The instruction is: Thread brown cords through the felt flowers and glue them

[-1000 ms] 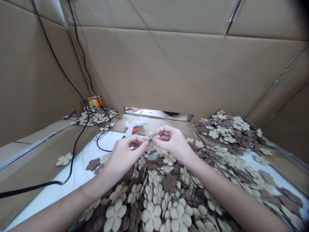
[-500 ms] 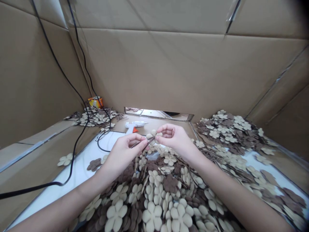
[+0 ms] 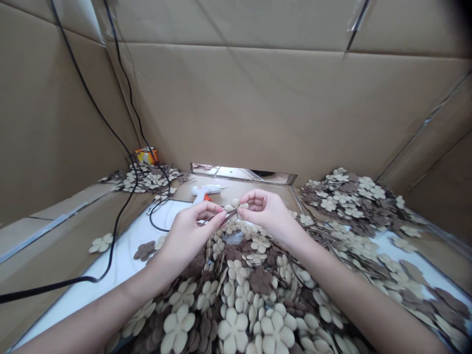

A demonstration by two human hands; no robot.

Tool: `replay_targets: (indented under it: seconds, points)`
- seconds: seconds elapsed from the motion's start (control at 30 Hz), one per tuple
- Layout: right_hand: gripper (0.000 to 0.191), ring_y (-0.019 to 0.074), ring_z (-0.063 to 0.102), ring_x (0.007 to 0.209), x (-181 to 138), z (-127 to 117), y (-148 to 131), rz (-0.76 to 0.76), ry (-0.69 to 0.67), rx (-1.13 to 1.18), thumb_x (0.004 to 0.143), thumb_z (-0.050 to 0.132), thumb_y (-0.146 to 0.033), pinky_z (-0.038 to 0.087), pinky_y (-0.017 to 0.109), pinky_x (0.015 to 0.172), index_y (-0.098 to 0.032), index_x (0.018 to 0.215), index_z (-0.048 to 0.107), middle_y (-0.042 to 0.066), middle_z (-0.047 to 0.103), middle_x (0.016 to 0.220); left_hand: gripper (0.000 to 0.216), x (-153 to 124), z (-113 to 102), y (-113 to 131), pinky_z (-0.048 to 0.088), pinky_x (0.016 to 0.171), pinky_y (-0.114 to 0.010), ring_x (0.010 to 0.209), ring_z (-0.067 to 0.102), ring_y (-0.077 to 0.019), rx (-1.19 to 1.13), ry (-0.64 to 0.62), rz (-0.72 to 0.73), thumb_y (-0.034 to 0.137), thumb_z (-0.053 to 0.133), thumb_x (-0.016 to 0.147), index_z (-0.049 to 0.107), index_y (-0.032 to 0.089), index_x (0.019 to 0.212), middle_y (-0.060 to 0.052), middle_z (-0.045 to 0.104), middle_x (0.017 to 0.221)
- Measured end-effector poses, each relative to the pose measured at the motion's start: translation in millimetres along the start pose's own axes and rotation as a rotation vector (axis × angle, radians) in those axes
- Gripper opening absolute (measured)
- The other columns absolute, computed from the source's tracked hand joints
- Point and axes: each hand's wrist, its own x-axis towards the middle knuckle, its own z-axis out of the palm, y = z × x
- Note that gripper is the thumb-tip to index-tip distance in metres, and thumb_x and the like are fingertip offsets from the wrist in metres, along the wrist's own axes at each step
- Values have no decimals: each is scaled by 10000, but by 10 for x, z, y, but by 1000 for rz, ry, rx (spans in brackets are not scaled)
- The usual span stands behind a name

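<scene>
My left hand pinches a thin brown stick between thumb and fingers, its tip pointing right. My right hand pinches a small cream flower cut-out by its edge. Stick tip and flower meet between the two hands, held a little above a heap of cream and brown flower cut-outs that covers the white tabletop below my forearms.
A white glue gun with an orange trigger lies just beyond my hands. Black cables hang down at left and loop across the white table. More flower piles lie at back left and right. Cardboard walls enclose the space.
Both hands rose slightly and drew closer together, bringing the stick tip against the flower; since half a second ago they have hardly moved.
</scene>
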Motion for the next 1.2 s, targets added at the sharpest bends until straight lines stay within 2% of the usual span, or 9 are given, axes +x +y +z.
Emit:
replay_targets:
  seconds: [0.13,0.37,0.47,0.57,0.73,0.8,0.9,1.03,1.2]
  points:
    - [235,92,600,614,-7,14,-1,-2,-3,3,573,757,-153,496,247,671,-155,743,594,-14,649,693,200,-9,6,-26,457,637,-230,707,641,-160,51,36,64,373,601,818,634,175,813,-29,706,787]
    - [233,82,588,613,-15,13,-6,18,10,6,569,751,-148,479,227,650,-155,737,590,-18,640,694,202,26,5,-53,438,642,-224,673,622,-150,-12,0,24,381,598,823,616,180,814,-4,680,696]
    - [240,89,599,639,3,-7,10,13,15,9,565,754,-164,481,232,659,-157,740,590,-5,651,735,257,56,-20,-65,452,630,-229,653,613,-148,-95,-30,-51,424,608,804,628,168,800,-7,669,688]
    - [243,97,603,636,26,-32,26,2,22,4,560,750,-170,485,243,659,-161,738,585,-7,647,724,339,92,-47,-71,485,628,-262,683,631,-179,-255,-90,-206,481,582,801,643,155,872,-31,679,691]
    - [246,99,613,632,56,-81,29,-16,57,-33,556,736,-147,487,235,645,-160,749,584,-13,644,702,481,131,-73,-68,502,703,-298,758,668,-205,-320,-283,-358,560,508,818,663,121,940,-116,739,816]
    - [241,96,614,617,69,-102,22,-2,69,-42,554,733,-147,487,230,627,-159,740,581,-14,648,687,480,135,-74,-75,497,738,-295,805,674,-208,-268,-336,-366,564,536,801,676,124,933,-124,744,873]
    - [232,91,609,586,91,-126,11,26,67,-50,555,727,-150,477,220,588,-157,729,574,-19,647,656,424,138,-70,-106,496,765,-288,840,674,-207,-231,-316,-310,525,603,776,682,146,948,-98,751,860]
    - [232,83,585,565,117,-144,18,5,74,-76,545,716,-134,456,210,558,-157,726,573,-24,630,635,431,160,-77,-150,506,745,-293,777,685,-203,-295,-297,-320,520,577,796,684,129,943,-109,753,835]
    - [230,78,562,573,129,-169,55,-18,81,-92,547,702,-114,447,205,547,-159,736,578,-22,610,662,397,179,-104,-155,520,745,-299,757,694,-205,-395,-365,-367,470,552,828,685,114,941,-125,751,830]
